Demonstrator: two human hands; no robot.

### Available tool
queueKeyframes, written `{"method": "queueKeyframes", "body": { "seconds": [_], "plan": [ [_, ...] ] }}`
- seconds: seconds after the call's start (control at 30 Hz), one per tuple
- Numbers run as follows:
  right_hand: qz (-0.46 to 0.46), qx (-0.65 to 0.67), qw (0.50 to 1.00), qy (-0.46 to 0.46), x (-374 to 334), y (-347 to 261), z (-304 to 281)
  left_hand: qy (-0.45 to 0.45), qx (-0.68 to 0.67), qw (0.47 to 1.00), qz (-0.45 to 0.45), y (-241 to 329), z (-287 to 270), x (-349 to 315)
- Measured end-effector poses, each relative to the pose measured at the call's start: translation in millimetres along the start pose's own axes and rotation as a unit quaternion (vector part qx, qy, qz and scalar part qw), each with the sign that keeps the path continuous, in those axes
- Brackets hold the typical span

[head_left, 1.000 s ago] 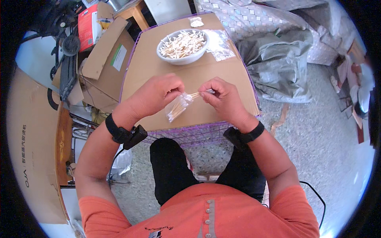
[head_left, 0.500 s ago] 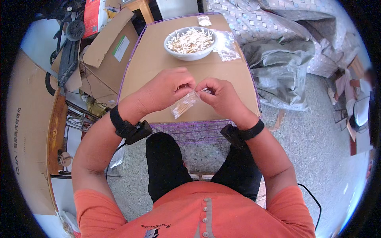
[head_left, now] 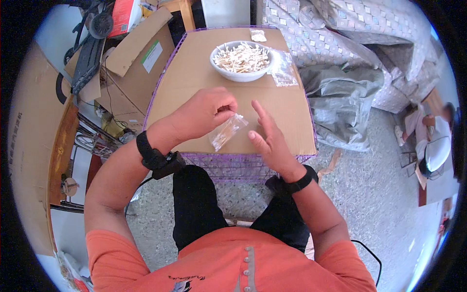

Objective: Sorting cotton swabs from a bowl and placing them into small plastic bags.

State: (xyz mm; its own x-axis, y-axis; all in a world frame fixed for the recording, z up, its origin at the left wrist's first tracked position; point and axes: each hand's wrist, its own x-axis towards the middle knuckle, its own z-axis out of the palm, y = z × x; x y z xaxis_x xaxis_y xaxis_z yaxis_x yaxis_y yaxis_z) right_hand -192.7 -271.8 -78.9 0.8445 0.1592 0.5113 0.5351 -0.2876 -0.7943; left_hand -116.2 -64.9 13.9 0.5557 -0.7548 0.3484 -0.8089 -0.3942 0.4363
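A small clear plastic bag (head_left: 228,132) with several cotton swabs inside hangs from the pinched fingers of my left hand (head_left: 210,112), over the near part of the cardboard tabletop. To the right of the bag, my right hand (head_left: 270,138) is apart from it, thumb and fingers spread with nothing between them. Farther back stands a pale bowl (head_left: 238,77) heaped with wooden-stick cotton swabs (head_left: 242,57). Clear plastic bags (head_left: 283,70) lie flat against the bowl's right side. At the table's far edge sits a small filled white packet (head_left: 258,35).
The cardboard-topped table (head_left: 189,63) has a purple wire frame. Open cardboard boxes (head_left: 131,68) crowd the left. A grey sheet-like sack (head_left: 335,102) and patterned covers (head_left: 340,34) lie along the right. Another person (head_left: 435,146) sits at far right.
My right hand has let go of the bag's top and moved away to the right and down, its fingers spreading. My left hand keeps its pinch on the bag.
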Motion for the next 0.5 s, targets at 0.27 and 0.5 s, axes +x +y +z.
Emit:
{"method": "queueKeyframes", "body": {
  "seconds": [0.27, 0.5],
  "plan": [
    [-0.031, -0.052, 0.998, -0.008, 5, -1, 2, 0.014, 0.019, 0.999, 0.024, 2, 3, 8],
    [-0.06, -0.072, 0.992, -0.08, 8, 14, -1, -0.015, 0.049, 0.998, 0.024, 1, 11, 19]
  ]
}}
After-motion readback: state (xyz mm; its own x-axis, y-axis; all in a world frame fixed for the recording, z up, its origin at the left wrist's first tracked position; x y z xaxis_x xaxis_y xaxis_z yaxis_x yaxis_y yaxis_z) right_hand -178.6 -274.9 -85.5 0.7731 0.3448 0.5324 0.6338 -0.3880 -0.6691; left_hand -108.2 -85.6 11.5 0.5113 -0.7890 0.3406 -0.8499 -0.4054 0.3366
